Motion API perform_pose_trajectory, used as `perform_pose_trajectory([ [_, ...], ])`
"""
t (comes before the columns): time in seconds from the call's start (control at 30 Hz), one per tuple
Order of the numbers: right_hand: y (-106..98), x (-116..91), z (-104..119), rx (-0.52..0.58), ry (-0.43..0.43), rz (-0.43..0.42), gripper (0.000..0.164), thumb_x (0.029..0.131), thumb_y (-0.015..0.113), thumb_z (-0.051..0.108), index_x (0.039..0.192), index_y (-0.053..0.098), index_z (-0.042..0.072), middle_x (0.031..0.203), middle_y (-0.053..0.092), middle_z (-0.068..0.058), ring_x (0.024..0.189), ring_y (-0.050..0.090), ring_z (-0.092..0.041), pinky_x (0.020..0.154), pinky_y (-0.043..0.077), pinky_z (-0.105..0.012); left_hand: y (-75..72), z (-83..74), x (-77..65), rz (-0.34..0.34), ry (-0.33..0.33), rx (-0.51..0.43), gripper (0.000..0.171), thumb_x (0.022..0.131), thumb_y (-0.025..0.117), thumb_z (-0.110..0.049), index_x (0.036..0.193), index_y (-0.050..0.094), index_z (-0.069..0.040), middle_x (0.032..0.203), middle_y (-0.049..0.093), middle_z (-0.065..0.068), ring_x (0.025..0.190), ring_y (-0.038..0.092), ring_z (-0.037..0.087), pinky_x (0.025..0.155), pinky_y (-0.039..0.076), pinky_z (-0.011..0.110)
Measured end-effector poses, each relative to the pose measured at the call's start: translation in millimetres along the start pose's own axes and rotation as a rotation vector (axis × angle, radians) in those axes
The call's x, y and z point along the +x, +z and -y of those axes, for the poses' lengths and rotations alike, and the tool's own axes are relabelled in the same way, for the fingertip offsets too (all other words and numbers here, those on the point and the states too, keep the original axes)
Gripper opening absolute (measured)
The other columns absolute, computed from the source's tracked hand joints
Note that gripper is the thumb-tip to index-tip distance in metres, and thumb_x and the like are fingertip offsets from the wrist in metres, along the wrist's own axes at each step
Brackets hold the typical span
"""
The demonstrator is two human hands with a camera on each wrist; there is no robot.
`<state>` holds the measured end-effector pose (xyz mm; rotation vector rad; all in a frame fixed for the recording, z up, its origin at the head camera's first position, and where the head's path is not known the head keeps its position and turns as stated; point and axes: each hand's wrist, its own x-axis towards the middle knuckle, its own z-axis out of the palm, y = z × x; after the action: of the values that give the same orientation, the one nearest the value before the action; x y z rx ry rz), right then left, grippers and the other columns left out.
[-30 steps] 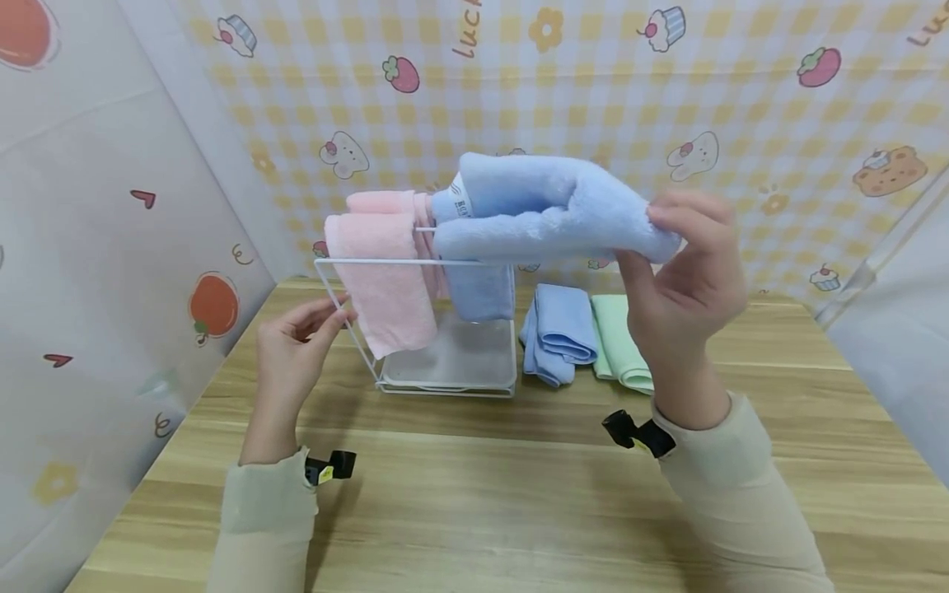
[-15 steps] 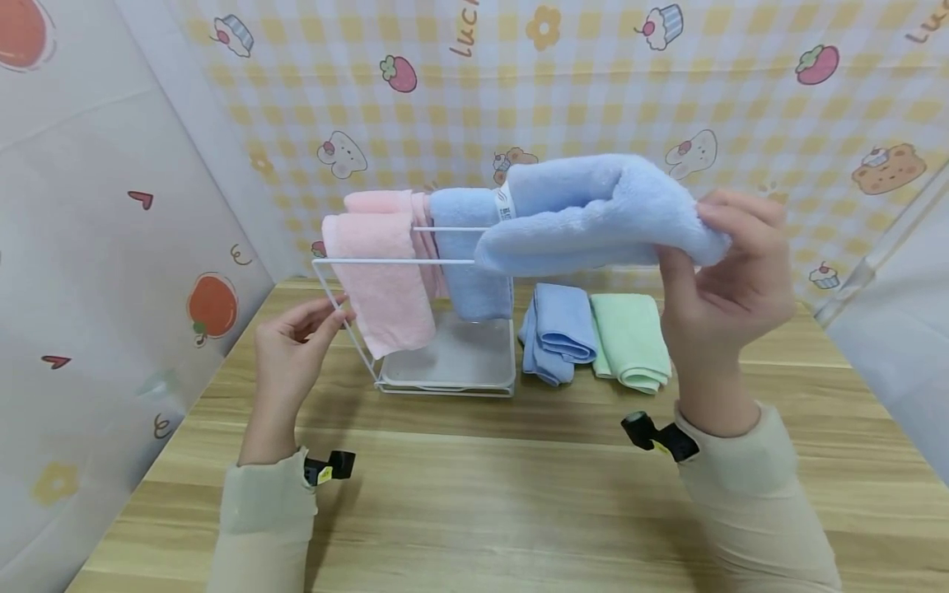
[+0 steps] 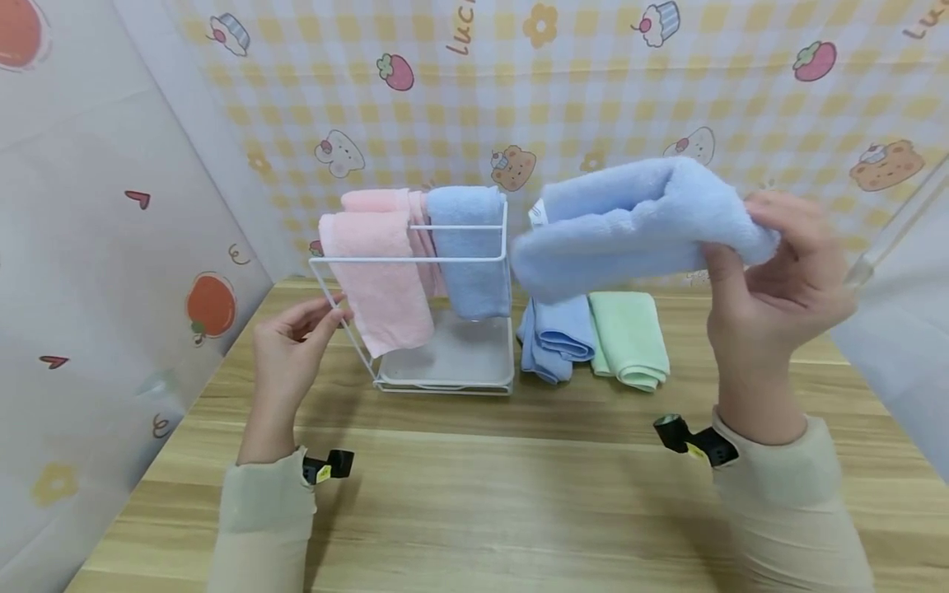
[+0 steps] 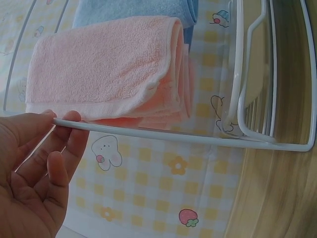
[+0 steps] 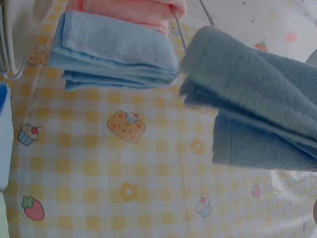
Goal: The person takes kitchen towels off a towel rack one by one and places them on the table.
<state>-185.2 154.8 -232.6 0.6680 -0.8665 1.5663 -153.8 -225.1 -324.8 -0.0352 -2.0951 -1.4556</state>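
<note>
My left hand [image 3: 289, 350] pinches the left side bar of a white wire rack [image 3: 470, 260] between thumb and fingers. The left wrist view shows the fingertips around that bar [image 4: 163, 135]. Draped over the rack's back bar and front bar is a folded pink towel [image 3: 385, 280]. Beside it a folded blue towel [image 3: 467, 280] hangs over the back bar. To the right of the rack, in the air, my right hand [image 3: 786, 272] pinches one end of another folded blue towel [image 3: 638, 239]. Its free end, with a white label, points left. In the right wrist view this towel [image 5: 252, 84] appears dark.
A grey tray [image 3: 485, 362] sits in the rack's base. On the wooden table, right of the rack, lie a folded blue cloth [image 3: 559, 333] and a folded green cloth [image 3: 633, 338]. A patterned checked curtain [image 3: 593, 99] stands behind the table.
The right hand has drawn its blue towel rightward, off the rack's right end. This uncovers the hanging blue towel, the bars and the green cloth. The left hand keeps its place on the rack.
</note>
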Motion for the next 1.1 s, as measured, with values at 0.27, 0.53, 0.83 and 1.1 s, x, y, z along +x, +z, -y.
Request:
perform_pose_trajectory([
  [0.27, -28.7, 4.5, 5.9, -0.015, 0.076, 0.168, 0.020, 0.067, 0.080, -0.014, 0.075, 0.062, -0.017, 0.079, 0.071, -0.016, 0.079, 0.065, -0.020, 0.082, 0.054, -0.024, -2.7, 2.0, 0.0, 0.005, -0.012, 0.024, 0.022, 0.090, 0.071, -0.005, 0.110, 0.073, 0.006, 0.080, 0.072, -0.025, 0.077, 0.069, -0.007, 0.065, 0.051, 0.008],
  [0.53, -85.7, 6.1, 1.0, -0.075, 0.233, 0.460, 0.019, 0.076, 0.074, -0.015, 0.090, 0.065, -0.022, 0.094, 0.073, -0.014, 0.090, 0.066, -0.018, 0.081, 0.054, -0.018, -2.6, 2.3, 0.4, 0.004, -0.016, 0.028, 0.023, 0.091, 0.071, -0.005, 0.111, 0.072, 0.006, 0.080, 0.071, -0.027, 0.077, 0.069, -0.007, 0.063, 0.051, 0.008],
  [0.83, -142.7, 11.1, -11.0, -0.162, 0.477, 0.525, 0.029, 0.081, 0.061, -0.025, 0.110, 0.060, -0.023, 0.107, 0.070, -0.009, 0.080, 0.067, -0.010, 0.066, 0.055, -0.012, -2.8, 1.9, 0.4, 0.004, -0.020, 0.036, 0.023, 0.091, 0.071, -0.005, 0.112, 0.072, 0.005, 0.081, 0.071, -0.027, 0.078, 0.069, -0.006, 0.064, 0.051, 0.008],
  [1.1, -170.3, 21.9, -17.2, -0.352, 0.604, 0.581, 0.036, 0.087, 0.058, -0.020, 0.122, 0.059, -0.015, 0.107, 0.067, 0.000, 0.075, 0.067, -0.002, 0.062, 0.053, -0.009, -0.6, -0.1, 0.7, 0.004, 0.013, 0.014, 0.022, 0.091, 0.071, -0.003, 0.110, 0.072, 0.008, 0.080, 0.070, -0.027, 0.077, 0.069, -0.007, 0.064, 0.051, 0.008],
])
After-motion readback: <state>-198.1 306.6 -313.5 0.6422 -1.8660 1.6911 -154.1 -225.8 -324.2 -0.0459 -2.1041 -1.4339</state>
